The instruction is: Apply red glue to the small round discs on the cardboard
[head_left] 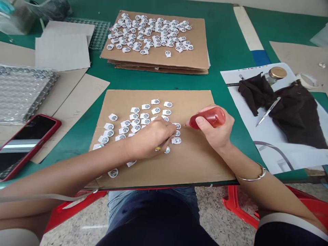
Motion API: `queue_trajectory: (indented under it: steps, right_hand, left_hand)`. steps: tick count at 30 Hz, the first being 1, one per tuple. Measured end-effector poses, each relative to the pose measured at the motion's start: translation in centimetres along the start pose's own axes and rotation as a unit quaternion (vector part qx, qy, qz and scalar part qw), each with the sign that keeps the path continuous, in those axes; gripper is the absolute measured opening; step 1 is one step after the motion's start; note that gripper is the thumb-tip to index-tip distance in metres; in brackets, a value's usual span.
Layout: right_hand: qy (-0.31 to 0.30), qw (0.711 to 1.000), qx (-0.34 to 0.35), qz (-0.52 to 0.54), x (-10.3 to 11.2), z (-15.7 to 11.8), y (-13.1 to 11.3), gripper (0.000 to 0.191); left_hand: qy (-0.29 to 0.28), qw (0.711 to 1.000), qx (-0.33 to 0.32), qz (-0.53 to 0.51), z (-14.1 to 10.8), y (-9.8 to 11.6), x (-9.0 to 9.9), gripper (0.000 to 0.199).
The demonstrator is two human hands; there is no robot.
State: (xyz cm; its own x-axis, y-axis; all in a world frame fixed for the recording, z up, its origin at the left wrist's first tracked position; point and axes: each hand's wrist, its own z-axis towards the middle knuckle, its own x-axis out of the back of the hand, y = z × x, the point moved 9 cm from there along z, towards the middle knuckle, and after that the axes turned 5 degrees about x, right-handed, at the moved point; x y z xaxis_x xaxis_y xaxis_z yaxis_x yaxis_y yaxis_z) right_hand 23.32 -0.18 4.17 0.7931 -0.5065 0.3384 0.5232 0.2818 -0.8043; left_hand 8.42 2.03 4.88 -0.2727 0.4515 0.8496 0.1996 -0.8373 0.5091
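A brown cardboard sheet [194,164] lies in front of me, with many small white pieces bearing round dark-ringed marks in rough columns. My right hand [217,131] is wrapped round a red squeeze bottle [211,117], tipped so that its nozzle points left at a white piece [177,126] in the rightmost column. My left hand [153,136] rests over the middle of the sheet, its fingers pressed together beside that column. A yellowish tip shows under its palm; what the fingertips hold is hidden.
Behind is a cardboard stack [153,61] covered with similar pieces. A red-cased phone [28,143] and bubble wrap [23,92] lie left. At right are dark cloth [297,112], tweezers [268,111], a lidded jar [276,74] and white paper [271,157].
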Motion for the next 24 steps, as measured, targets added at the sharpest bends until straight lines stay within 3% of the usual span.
queue_trajectory:
  steps: [24]
  right_hand:
    - [-0.011,0.999,-0.019,-0.023,-0.5,0.0,0.7,0.028]
  left_hand:
    - [-0.001,1.000,0.000,0.001,-0.1,-0.1,-0.1,0.016]
